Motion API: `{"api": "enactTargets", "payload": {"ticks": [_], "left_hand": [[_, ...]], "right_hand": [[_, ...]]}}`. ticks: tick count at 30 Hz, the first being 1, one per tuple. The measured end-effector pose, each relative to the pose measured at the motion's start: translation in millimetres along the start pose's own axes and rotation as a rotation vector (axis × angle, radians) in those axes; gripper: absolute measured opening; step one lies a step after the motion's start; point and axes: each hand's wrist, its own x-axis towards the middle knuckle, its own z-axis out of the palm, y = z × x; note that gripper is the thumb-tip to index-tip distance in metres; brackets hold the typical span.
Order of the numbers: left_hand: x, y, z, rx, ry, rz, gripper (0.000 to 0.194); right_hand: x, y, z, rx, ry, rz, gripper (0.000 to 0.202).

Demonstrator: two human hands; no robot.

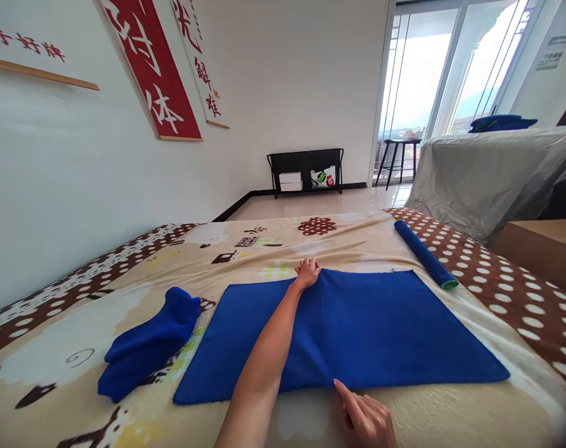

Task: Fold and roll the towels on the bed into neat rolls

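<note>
Left fingers point(311, 266) pinching blue cloth point(380, 330) at far edge, tips hidden, right fingers point(344, 393) half-curled at near edge, hold unclear

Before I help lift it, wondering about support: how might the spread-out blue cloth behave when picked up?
The spread-out blue cloth would probably be floppy, drooping at its corners: it puckers between the left hand and the right hand. Its edges look thin, so it's likely light for its size. Being flat, it seems unlikely to roll.
</note>
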Motion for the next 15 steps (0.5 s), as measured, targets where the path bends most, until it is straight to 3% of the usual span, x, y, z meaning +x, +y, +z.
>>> {"api": "enactTargets", "payload": {"ticks": [5, 9, 11, 14, 15], "left_hand": [[-3, 10, -37.5, -0.179, 0.067, -0.019, 0.037], [-7, 22, -73.6, -0.396, 0.158, -0.009, 0.037], [-10, 29, -96.8, -0.537, 0.236, 0.016, 0.036], [-18, 36, -140.9, -0.781, 0.376, 0.068, 0.033], [-22, 38, -157.8, -0.863, 0.423, 0.087, 0.031]], "right_hand": [[23, -11, -19, 0.093, 0.043, -0.044, 0.027], [53, -8, -49, 0.120, 0.076, -0.030, 0.049], [75, 1, -73, 0.037, 0.135, 0.042, 0.044], [122, 23, -113, -0.151, 0.180, 0.243, 0.018], [140, 32, -126, -0.197, 0.194, 0.319, 0.020]]}}
